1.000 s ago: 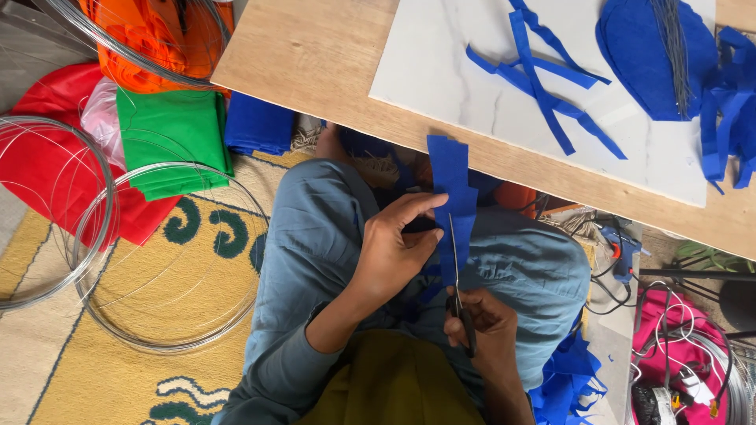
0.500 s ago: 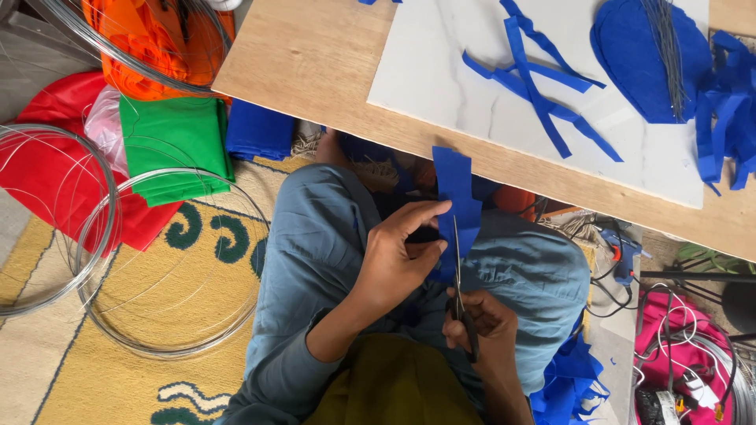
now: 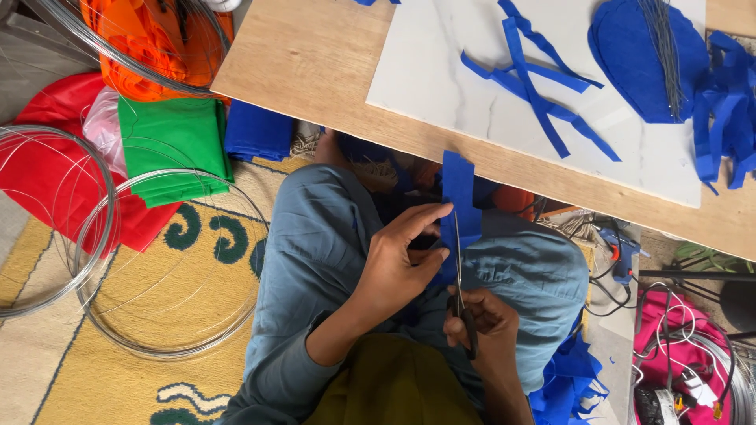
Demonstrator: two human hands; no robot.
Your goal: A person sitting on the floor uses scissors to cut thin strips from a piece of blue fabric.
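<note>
Blue fabric strip [image 3: 459,193] pinched in left hand [image 3: 398,264] grip; right hand [image 3: 482,327] grips scissors [image 3: 459,275].

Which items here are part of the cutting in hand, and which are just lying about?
In use: left hand holding the blue fabric strip; right hand working the scissors; cut blue strips on the white board.

Lying about: wire coils, green cloth, red cloth, orange fabric, glue gun.
</note>
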